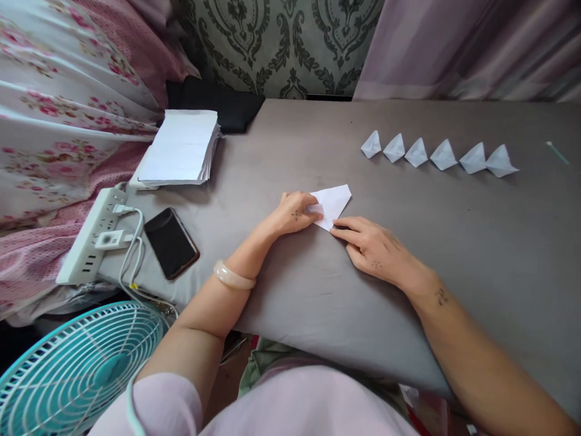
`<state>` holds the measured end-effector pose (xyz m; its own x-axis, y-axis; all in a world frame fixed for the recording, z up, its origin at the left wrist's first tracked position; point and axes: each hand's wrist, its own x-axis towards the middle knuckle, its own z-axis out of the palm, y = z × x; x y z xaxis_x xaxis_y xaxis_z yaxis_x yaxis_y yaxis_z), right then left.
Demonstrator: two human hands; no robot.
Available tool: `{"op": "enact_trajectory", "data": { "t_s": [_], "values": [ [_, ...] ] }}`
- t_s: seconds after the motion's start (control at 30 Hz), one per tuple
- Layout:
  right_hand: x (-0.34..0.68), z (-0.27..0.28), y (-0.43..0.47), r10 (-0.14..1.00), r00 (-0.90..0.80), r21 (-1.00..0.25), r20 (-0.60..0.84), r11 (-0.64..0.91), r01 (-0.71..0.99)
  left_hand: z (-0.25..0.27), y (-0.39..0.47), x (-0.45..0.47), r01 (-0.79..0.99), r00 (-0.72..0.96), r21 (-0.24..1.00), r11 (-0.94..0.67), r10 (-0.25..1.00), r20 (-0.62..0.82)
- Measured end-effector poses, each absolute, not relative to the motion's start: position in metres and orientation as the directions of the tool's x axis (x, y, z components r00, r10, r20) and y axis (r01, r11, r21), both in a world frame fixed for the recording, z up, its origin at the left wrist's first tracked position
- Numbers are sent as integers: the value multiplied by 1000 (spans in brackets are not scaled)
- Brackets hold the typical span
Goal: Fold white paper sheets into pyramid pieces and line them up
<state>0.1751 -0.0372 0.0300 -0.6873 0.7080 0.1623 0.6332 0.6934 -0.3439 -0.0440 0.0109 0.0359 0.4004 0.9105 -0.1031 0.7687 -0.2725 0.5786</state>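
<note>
A folded sheet of white paper [334,201] lies on the grey cloth surface in front of me, with one pointed end towards the upper right. My left hand [297,212] is closed on the paper's left side, its thumb and fingers at a folded part. At the lower right edge of the paper, the fingertips of my right hand [374,245] press down, the fingers stretched out and slightly apart. Beyond, to the right, several folded white paper boats [442,156] stand in a row.
A stack of white paper [179,148] sits at the back left, near a black flat item [213,103]. A phone [171,242], a power strip [93,239] with cables and a turquoise fan [91,363] are at the left. A thin stick [558,153] lies far right.
</note>
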Motion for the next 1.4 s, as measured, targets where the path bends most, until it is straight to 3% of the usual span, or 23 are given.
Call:
{"op": "enact_trajectory", "data": {
  "t_s": [0.53,0.97,1.4],
  "values": [
    [177,34,-36,747,-655,-428,116,632,646,34,12,-42,782,369,575,-241,922,-115],
    [178,34,-42,691,-713,-294,120,711,639,33,12,-42,787,358,567,-243,928,-100],
    [176,32,-43,676,-729,-251,108,728,638,35,12,-41,792,348,568,-224,930,-118]
  ]
}}
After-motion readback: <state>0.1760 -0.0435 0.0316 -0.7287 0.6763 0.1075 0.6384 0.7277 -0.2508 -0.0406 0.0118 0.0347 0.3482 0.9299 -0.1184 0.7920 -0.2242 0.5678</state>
